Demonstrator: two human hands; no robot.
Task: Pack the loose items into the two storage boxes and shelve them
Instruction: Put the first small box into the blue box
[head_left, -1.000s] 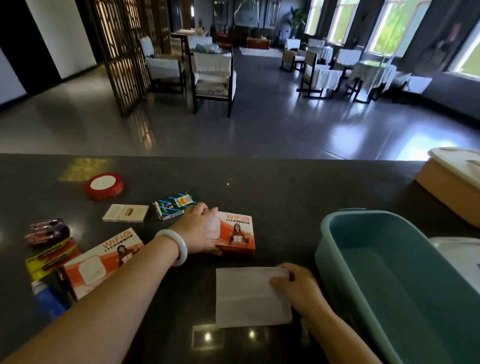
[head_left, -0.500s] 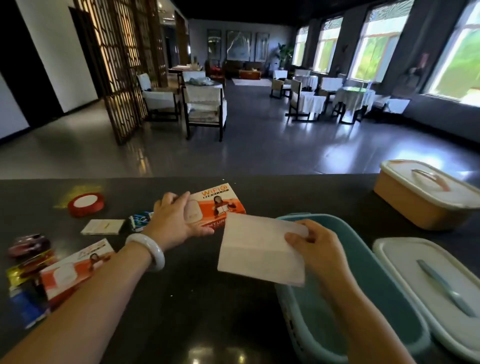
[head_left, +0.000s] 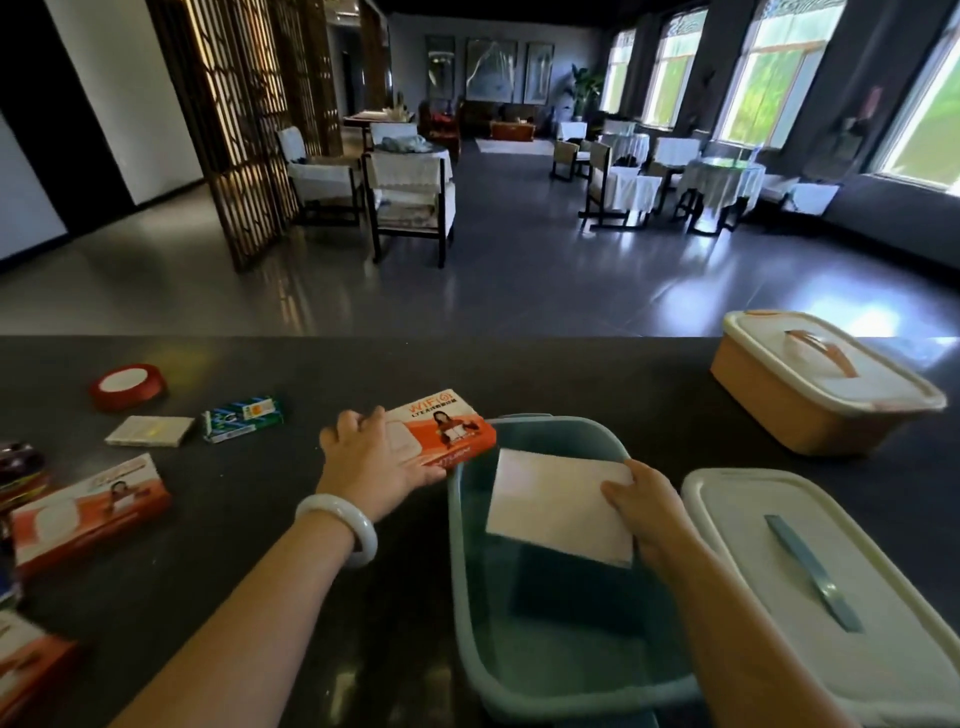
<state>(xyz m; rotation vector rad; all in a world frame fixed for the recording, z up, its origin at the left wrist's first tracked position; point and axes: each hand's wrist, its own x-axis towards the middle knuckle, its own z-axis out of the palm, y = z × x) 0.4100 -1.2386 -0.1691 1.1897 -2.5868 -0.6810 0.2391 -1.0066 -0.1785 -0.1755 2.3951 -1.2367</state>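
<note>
Your right hand (head_left: 641, 512) pinches the white envelope (head_left: 558, 506) flat over the open teal box (head_left: 470, 597) at lower centre, ready to drop it in, while your left hand (head_left: 371, 460) grips the orange WiFi carton (head_left: 447, 431) at the box's rim, next in line.

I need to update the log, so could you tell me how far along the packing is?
Early stage. Done: the teal box is open, its lid beside it; it looks empty. In hand: the right hand holds a white sheet over it, and the left hand carries an orange WiFi box toward it. Left: the red ribbon roll, green pack, other cartons, the closed orange box, and shelving.
</note>
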